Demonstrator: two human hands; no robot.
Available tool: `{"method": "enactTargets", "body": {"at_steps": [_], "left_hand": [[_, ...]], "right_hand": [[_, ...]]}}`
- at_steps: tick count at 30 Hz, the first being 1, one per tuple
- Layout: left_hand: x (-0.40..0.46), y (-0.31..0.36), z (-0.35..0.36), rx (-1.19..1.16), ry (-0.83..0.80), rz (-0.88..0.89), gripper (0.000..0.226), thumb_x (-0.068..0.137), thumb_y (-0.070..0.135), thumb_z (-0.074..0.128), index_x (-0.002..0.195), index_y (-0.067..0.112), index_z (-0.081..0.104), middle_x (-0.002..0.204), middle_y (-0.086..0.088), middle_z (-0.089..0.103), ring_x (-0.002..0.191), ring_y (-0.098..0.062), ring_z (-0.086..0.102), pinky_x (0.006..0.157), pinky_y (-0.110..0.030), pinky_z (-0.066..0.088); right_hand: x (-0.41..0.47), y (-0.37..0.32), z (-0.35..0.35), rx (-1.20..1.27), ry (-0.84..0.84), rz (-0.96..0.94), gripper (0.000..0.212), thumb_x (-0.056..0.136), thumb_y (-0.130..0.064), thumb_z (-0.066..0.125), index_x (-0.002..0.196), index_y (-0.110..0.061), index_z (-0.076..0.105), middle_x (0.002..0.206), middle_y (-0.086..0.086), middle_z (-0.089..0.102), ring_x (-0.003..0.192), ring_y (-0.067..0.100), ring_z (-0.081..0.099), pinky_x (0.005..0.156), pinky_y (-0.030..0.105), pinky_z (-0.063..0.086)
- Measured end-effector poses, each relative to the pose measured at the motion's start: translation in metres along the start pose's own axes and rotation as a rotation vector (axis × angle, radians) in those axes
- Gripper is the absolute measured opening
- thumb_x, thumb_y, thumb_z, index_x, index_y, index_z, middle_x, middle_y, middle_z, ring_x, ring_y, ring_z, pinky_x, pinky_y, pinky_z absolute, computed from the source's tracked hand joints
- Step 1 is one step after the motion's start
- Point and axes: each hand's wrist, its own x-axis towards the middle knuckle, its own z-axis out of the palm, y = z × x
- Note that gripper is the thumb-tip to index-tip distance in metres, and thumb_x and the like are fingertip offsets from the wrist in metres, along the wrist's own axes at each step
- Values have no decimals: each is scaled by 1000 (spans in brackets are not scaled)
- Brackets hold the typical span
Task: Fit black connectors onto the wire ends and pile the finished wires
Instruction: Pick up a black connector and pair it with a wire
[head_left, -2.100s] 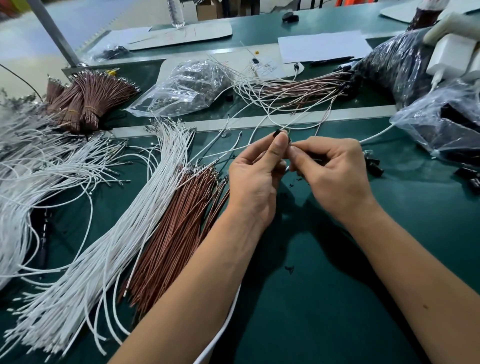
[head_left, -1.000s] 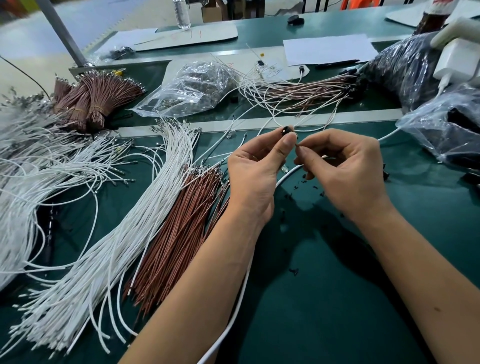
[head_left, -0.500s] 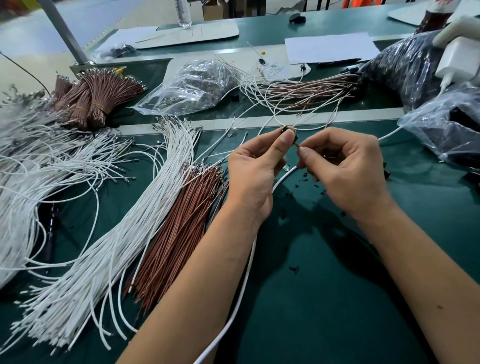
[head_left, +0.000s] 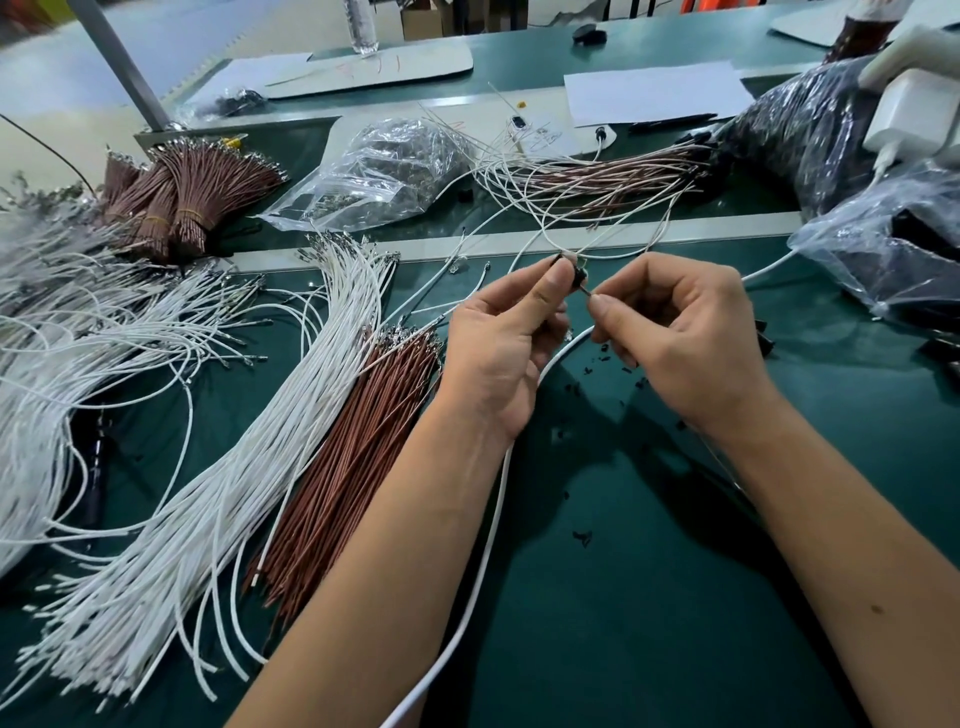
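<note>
Head: left hand (head_left: 498, 343) pinches black connector (head_left: 570, 270); right hand (head_left: 685, 338) pinches wire end (head_left: 586, 289); writing illegible.

No text, label, brand or number can be read. Beyond the fingers (head_left: 556, 283), a white card (head_left: 395, 70) on the bench (head_left: 675, 597) bears faint red pen marks, too blurred to make out.

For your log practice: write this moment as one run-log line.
left hand: pinches black connector | right hand: pinches wire end | step: inserting | pile: not yet
</note>
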Motion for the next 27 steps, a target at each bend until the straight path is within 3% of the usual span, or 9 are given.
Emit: {"method": "enactTargets", "body": {"at_steps": [3,8,18,27], "left_hand": [[1,1,-3,161,-60,209,13,84,-6,71,96,-1,73,87,-7,76,78,-11,69,72,-20,54],[0,0,-2,321,-146,377,17,83,-10,73,99,-4,74,92,-12,75,90,-21,70,90,-35,57],[2,-2,-2,360,-145,417,19,81,-7,76,100,-2,75,98,-17,76,94,-27,71,97,-49,56],[3,0,-5,373,-159,442,19,81,-2,78,95,9,79,97,-10,78,95,-23,72,94,-39,57]], "right_hand": [[-1,1,2,34,5,15,10,92,-4,75,86,-13,73,69,2,73,55,9,64,55,21,52],[-1,0,4,66,48,-29,4,91,-5,77,92,-8,76,78,6,75,60,9,67,58,20,52],[0,3,2,36,74,-37,4,91,-8,77,95,-9,77,77,0,77,66,8,71,59,18,51],[-2,1,1,-107,64,-108,5,95,-14,75,98,-17,78,77,-10,75,68,5,70,63,15,51]]}}
